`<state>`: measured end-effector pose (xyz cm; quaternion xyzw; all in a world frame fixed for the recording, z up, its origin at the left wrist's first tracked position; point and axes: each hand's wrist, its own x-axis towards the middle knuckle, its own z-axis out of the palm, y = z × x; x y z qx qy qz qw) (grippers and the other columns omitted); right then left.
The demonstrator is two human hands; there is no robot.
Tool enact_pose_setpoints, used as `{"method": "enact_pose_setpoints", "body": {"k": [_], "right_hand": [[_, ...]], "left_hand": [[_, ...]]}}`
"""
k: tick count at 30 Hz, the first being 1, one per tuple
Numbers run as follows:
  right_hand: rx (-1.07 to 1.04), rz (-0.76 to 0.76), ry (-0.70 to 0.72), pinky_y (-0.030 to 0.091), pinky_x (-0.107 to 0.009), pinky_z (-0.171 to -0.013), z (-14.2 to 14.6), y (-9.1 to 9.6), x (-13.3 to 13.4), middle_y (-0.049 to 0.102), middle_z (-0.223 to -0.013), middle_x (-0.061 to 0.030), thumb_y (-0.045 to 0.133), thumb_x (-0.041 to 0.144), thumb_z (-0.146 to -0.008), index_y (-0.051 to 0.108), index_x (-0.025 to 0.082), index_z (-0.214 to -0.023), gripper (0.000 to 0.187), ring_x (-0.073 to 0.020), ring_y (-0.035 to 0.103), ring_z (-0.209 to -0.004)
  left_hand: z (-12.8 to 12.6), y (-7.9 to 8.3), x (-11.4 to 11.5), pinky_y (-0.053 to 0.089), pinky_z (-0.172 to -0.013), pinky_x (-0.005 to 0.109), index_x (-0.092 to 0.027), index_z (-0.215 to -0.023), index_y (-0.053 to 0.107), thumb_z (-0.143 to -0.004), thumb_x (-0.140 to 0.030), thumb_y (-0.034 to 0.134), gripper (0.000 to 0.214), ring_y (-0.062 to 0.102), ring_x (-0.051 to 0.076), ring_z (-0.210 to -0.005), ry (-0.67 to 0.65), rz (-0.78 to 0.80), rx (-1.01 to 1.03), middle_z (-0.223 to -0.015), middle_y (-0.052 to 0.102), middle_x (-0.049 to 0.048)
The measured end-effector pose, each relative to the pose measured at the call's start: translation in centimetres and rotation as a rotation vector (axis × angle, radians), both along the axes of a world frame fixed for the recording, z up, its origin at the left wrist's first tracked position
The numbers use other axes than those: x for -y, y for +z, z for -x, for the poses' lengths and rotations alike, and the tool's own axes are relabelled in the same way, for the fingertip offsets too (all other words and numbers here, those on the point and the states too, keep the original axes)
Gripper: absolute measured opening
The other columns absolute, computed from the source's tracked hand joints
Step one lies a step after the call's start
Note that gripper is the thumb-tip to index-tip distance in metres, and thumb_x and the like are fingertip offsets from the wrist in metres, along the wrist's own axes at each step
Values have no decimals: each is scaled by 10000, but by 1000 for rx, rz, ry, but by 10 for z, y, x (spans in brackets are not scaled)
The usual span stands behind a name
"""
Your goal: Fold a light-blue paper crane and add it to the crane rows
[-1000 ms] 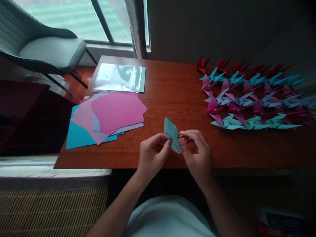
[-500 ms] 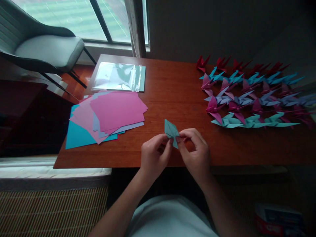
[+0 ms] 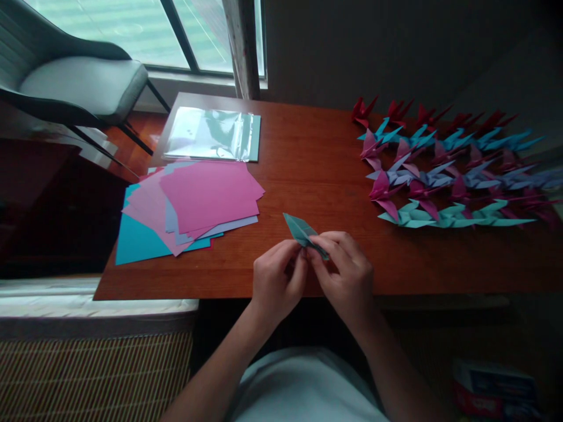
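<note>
A small folded piece of mint-green origami paper (image 3: 301,228) is pinched between my two hands, above the front part of the wooden table (image 3: 303,152). My left hand (image 3: 278,275) grips its lower edge with thumb and forefinger. On the other side my right hand (image 3: 345,264) has its thumb and fingers closed on the paper's right end, hiding part of it. The paper's pointed tip sticks out up and to the left. Some of the folds are covered by my fingertips.
Rows of folded paper cranes (image 3: 440,176) in several colours stand on the right. Loose coloured paper sheets (image 3: 211,196) lie fanned out at left, below a clear plastic packet of paper (image 3: 211,135). A chair (image 3: 83,88) stands beyond the table's left end.
The folded paper has turned, its tip now pointing more to the left. My right hand has shifted slightly left and its fingers have come over the paper.
</note>
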<state>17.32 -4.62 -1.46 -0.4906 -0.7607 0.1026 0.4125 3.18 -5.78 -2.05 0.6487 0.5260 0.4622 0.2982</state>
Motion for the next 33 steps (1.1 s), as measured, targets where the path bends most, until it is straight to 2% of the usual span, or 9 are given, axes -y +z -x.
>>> {"method": "enact_pose_setpoints", "body": {"k": [8, 15, 21, 29, 33], "right_hand": [[-87, 75, 67, 573, -327, -792, -5, 5, -1, 704, -915, -63, 659, 146, -921, 721, 212, -1041, 150, -185, 684, -871], [-276, 321, 148, 562, -299, -713, -14, 9, -4, 698, -914, -21, 712, 225, -897, 730, 259, -1020, 129, -160, 663, -808], [-406, 457, 241, 540, -291, -703, -19, 7, -6, 684, -884, -8, 762, 275, -864, 724, 243, -972, 119, -157, 645, -800], [-503, 578, 282, 539, -299, -723, -24, 6, -7, 679, -877, -16, 778, 312, -847, 709, 225, -909, 128, -168, 639, -825], [-479, 571, 280, 538, -300, -716, -25, 6, -7, 671, -878, -16, 755, 324, -866, 698, 222, -919, 129, -167, 635, -815]], "left_hand": [[1, 2, 1, 488, -688, 245, -165, -970, 670, -886, -77, 521, 193, 646, 141, -728, -41, -7, 33, -847, 702, 31], [5, 4, 3, 508, -771, 271, -189, -1027, 690, -919, -125, 537, 198, 668, 165, -800, -118, 7, 131, -937, 736, 55], [8, 7, 1, 496, -708, 272, -166, -935, 720, -962, -220, 550, 180, 613, 153, -696, -134, 85, 210, -814, 700, 53], [9, 10, 1, 491, -676, 268, -161, -905, 711, -957, -253, 573, 174, 593, 149, -660, -172, 68, 204, -751, 674, 42], [9, 9, 0, 498, -686, 267, -167, -916, 709, -968, -241, 557, 177, 618, 154, -687, -185, 82, 197, -781, 692, 50]]}}
